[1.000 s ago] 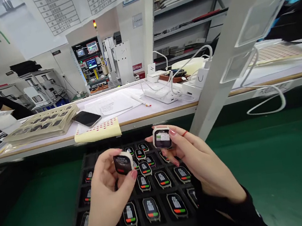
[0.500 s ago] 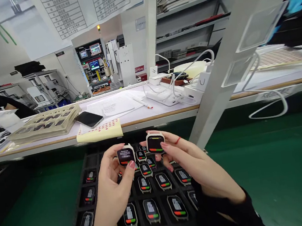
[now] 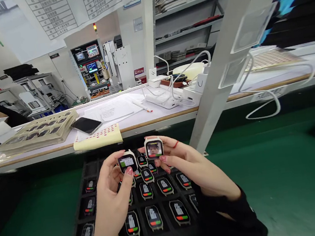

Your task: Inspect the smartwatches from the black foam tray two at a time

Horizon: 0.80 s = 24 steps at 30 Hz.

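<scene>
My left hand (image 3: pixel 111 205) holds a small white smartwatch body (image 3: pixel 127 162) with a lit screen showing green and white lines, thumb on its lower edge. My right hand (image 3: pixel 195 171) holds a second white watch body (image 3: pixel 153 148) whose screen shows a camera picture. Both are raised side by side above a black foam tray (image 3: pixel 94 169) on the green mat. The tray's pockets hold several more watch bodies (image 3: pixel 153 217) with lit screens showing red and green bars.
A white shelf (image 3: pixel 135 123) runs across behind the tray, carrying a yellow sticker sheet (image 3: pixel 98 138), a dark phone (image 3: pixel 86 124), papers, clear blister trays (image 3: pixel 37 132) and white chargers with cables (image 3: pixel 172 94). A slanted white post (image 3: pixel 219 59) rises at right. Machines stand behind.
Both watches have come lower and closer together. The left watch's screen went from a dark message to green and white lines; the right one's changed from a list to a camera picture.
</scene>
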Each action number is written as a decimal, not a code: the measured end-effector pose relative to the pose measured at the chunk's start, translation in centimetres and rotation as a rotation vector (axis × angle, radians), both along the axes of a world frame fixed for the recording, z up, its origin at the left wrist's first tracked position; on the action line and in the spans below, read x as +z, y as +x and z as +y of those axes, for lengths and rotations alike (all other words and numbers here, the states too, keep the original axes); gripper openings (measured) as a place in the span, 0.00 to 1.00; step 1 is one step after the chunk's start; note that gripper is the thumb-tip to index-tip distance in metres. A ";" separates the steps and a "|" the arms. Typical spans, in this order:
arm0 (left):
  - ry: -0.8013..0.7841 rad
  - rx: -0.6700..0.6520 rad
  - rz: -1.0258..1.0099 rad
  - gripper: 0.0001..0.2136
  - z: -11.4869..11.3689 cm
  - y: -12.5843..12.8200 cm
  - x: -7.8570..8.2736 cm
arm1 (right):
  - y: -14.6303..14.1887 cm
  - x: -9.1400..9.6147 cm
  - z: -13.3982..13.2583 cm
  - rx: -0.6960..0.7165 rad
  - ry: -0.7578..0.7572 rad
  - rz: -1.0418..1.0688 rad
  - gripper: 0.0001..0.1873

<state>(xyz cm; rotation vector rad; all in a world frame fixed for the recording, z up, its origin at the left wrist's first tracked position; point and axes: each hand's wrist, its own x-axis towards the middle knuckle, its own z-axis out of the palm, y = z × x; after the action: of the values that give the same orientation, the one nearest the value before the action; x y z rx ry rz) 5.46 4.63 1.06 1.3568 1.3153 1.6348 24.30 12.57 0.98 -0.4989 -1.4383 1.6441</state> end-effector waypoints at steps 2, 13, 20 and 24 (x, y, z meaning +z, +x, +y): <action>0.004 0.027 0.020 0.14 0.0 0.0 0.1 | 0.0 0.0 0.0 0.017 0.008 0.018 0.23; 0.008 -0.025 0.052 0.16 0.3 0.0 -0.4 | 0.0 -0.1 0.0 -0.012 0.046 0.001 0.23; -0.002 -0.027 0.032 0.14 0.1 0.1 -0.2 | 0.0 0.0 -0.3 -0.039 0.021 -0.010 0.24; 0.000 -0.049 0.033 0.14 0.1 0.1 -0.3 | 0.1 0.1 -0.3 -0.043 0.003 -0.014 0.24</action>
<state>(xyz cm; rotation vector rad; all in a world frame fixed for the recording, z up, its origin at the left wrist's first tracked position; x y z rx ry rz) 5.54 4.69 0.80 1.4105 1.2905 1.5862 24.35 12.27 1.07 -0.5369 -1.4308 1.6068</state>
